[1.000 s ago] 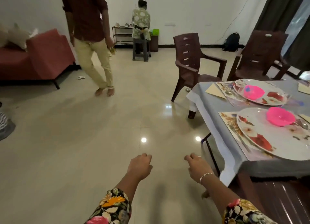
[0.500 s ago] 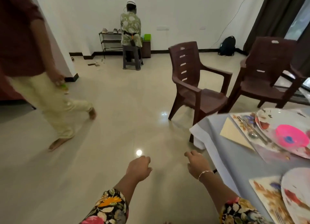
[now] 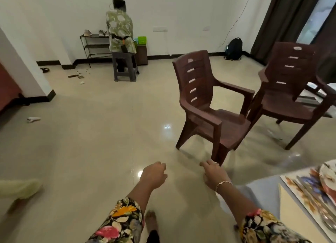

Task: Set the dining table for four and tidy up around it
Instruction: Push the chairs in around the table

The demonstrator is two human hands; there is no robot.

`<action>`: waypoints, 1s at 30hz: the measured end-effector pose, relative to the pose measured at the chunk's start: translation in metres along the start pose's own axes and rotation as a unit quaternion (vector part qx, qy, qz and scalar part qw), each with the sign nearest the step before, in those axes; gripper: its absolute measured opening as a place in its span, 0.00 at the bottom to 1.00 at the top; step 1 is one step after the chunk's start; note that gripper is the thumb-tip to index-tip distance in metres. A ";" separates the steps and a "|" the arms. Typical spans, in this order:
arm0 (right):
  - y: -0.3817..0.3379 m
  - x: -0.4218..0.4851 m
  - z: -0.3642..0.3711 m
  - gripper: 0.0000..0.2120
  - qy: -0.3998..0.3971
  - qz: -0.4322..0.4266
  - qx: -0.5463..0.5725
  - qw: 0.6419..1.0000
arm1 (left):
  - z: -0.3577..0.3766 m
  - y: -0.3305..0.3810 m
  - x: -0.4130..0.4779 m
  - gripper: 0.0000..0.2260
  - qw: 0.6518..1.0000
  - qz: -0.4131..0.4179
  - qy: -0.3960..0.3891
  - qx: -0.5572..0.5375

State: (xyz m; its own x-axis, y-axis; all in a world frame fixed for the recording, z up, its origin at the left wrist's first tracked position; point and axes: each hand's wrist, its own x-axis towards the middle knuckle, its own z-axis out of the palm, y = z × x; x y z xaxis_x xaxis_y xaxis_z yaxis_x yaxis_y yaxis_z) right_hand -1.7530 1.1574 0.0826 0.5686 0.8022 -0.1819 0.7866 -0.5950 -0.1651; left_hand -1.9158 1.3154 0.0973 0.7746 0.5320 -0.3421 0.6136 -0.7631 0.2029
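My left hand (image 3: 154, 174) and my right hand (image 3: 213, 172) are stretched out low in front of me, fingers loosely curled, holding nothing. A brown plastic armchair (image 3: 209, 104) stands on the floor just beyond my right hand, apart from it. A second brown armchair (image 3: 289, 89) stands behind it to the right. The corner of the dining table with its grey cloth (image 3: 261, 190) shows at the lower right, carrying a floral placemat (image 3: 305, 193) with cutlery, a folded napkin (image 3: 292, 211) and the edge of a floral plate (image 3: 329, 173).
A person sits on a stool (image 3: 123, 64) at the far wall beside a shoe rack (image 3: 94, 44). Small litter (image 3: 33, 119) lies on the tiles at left, with more (image 3: 78, 76) near the rack. A black backpack (image 3: 234, 48) leans on the wall. Another person's leg (image 3: 18, 190) is at the left edge.
The view has moved forward and left: the chairs are nearer, most of the table has slid out at the right. The walking person has passed out to the left. My hands stay empty.
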 end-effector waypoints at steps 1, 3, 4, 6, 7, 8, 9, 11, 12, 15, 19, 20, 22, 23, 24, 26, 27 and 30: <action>-0.002 0.026 -0.004 0.21 0.003 0.007 0.006 1.000 | -0.011 -0.009 0.023 0.16 1.000 0.005 0.000 -0.001; -0.008 0.077 -0.014 0.20 0.009 0.038 0.030 0.999 | -0.035 -0.032 0.068 0.16 1.000 0.016 -0.003 -0.001; -0.013 0.102 -0.019 0.20 0.014 0.057 0.048 0.997 | -0.048 -0.044 0.089 0.16 1.000 0.019 -0.006 0.002; -0.022 0.149 -0.029 0.19 0.027 0.088 0.075 0.993 | -0.072 -0.067 0.129 0.16 1.000 0.027 -0.012 0.010; -0.028 0.173 -0.034 0.19 0.035 0.100 0.082 0.991 | -0.084 -0.079 0.150 0.16 0.999 0.032 -0.014 0.016; -0.034 0.196 -0.038 0.18 0.044 0.112 0.088 0.989 | -0.097 -0.089 0.170 0.16 0.999 0.037 -0.015 0.019; -0.038 0.217 -0.043 0.18 0.052 0.123 0.098 0.986 | -0.109 -0.098 0.189 0.16 0.999 0.041 -0.012 0.019; -0.047 0.255 -0.052 0.17 0.065 0.138 0.116 0.981 | -0.132 -0.112 0.226 0.16 0.999 0.050 0.002 0.022; -0.049 0.272 -0.055 0.17 0.070 0.142 0.121 0.980 | -0.143 -0.117 0.244 0.16 0.998 0.057 0.009 0.021; -0.048 0.321 -0.062 0.15 0.070 0.156 0.123 0.978 | -0.171 -0.127 0.295 0.16 0.996 0.083 0.026 0.020; -0.038 0.391 -0.070 0.15 0.098 0.189 0.136 0.968 | -0.202 -0.138 0.373 0.15 0.992 0.117 0.044 0.026; -0.034 0.412 -0.073 0.14 0.103 0.197 0.134 0.966 | -0.211 -0.140 0.395 0.15 0.991 0.125 0.044 0.031; -0.023 0.459 -0.081 0.14 0.120 0.209 0.134 0.961 | -0.232 -0.141 0.443 0.16 0.988 0.143 0.048 0.044; -0.018 0.482 -0.086 0.13 0.130 0.219 0.140 0.957 | -0.242 -0.141 0.467 0.16 0.986 0.152 0.049 0.051; -0.013 0.504 -0.092 0.13 0.135 0.233 0.148 0.951 | -0.253 -0.140 0.489 0.16 0.985 0.158 0.045 0.057; -0.003 0.549 -0.107 0.13 0.154 0.256 0.163 0.940 | -0.277 -0.138 0.534 0.16 0.982 0.173 0.034 0.071; 0.001 0.568 -0.113 0.13 0.160 0.266 0.171 0.935 | -0.288 -0.137 0.555 0.16 0.980 0.182 0.029 0.081; 0.015 0.622 -0.132 0.12 0.174 0.285 0.183 0.924 | -0.320 -0.133 0.618 0.16 0.974 0.205 0.037 0.093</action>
State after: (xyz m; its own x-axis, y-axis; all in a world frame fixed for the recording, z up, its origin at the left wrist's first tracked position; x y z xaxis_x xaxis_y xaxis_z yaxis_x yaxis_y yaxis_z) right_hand -1.3556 1.6537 0.0950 0.9591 0.2817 -0.0276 0.2366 -0.8516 -0.4678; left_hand -1.4697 1.8633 0.1526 0.9619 0.1873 -0.1993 0.2165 -0.9668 0.1360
